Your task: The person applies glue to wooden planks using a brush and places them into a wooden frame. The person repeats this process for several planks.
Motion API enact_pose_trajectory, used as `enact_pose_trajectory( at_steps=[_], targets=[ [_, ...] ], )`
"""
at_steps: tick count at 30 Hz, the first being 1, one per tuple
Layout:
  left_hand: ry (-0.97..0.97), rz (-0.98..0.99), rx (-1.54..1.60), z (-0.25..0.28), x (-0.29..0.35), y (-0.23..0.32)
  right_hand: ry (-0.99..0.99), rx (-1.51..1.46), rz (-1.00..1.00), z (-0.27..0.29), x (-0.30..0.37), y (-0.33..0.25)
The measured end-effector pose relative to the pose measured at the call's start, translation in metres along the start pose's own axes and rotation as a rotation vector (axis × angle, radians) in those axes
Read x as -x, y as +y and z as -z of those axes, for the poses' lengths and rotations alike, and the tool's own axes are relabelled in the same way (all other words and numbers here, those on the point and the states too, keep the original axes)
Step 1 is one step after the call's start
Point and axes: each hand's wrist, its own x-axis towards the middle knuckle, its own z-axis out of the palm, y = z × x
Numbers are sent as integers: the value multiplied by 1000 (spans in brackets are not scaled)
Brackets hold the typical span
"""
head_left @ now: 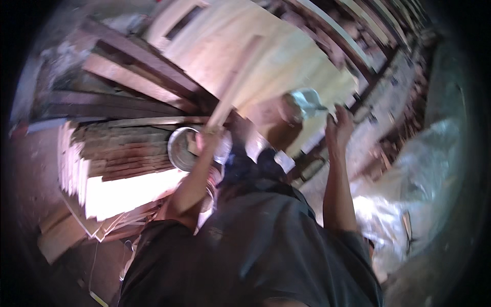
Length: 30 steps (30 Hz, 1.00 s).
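My left hand [208, 137] is closed around the lower end of a long, narrow wooden slat [238, 82], which slants up and to the right over a pale wooden board [220, 36]. Just beside that hand stands a round metal tin [179, 148] with a light-coloured piece showing inside. Ahead and to the right, my right hand [340, 125] is raised, thumb and finger apart, with nothing visible between them. Close to its fingertips is a pale greenish container-like thing [305, 102] with a narrow end pointing at the hand; blur hides its exact kind and whether they touch.
Stacked thin boards [123, 151] lie at left, brightly lit in front. Dark wooden beams [143, 61] spread behind them. Clear plastic sheeting [409, 179] is heaped at right, beside broken debris [391, 153]. A wooden frame [332, 30] runs across the far right.
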Motion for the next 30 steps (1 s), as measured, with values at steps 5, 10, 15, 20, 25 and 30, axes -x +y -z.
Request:
enact_pose_trajectory(
  at_steps=[5, 10, 15, 20, 25, 30],
  targets=[
    [-111, -160, 700, 22, 5, 6, -228, 292, 170, -6, -19, 21],
    [-84, 52, 155, 28, 4, 10, -315, 312, 269, -26, -18, 31],
    [32, -103, 330, -6, -18, -30, -504, 282, 365, -26, -10, 21],
    [16, -51, 476, 1, -7, -19, -415, 262, 405, -34, -11, 16],
    [-35, -25, 506, 5, -2, -9, -428, 148, 258, -46, -13, 18],
    [-129, 10, 615, 7, -11, -8, -285, 67, 316, -40, -20, 21]
  ],
)
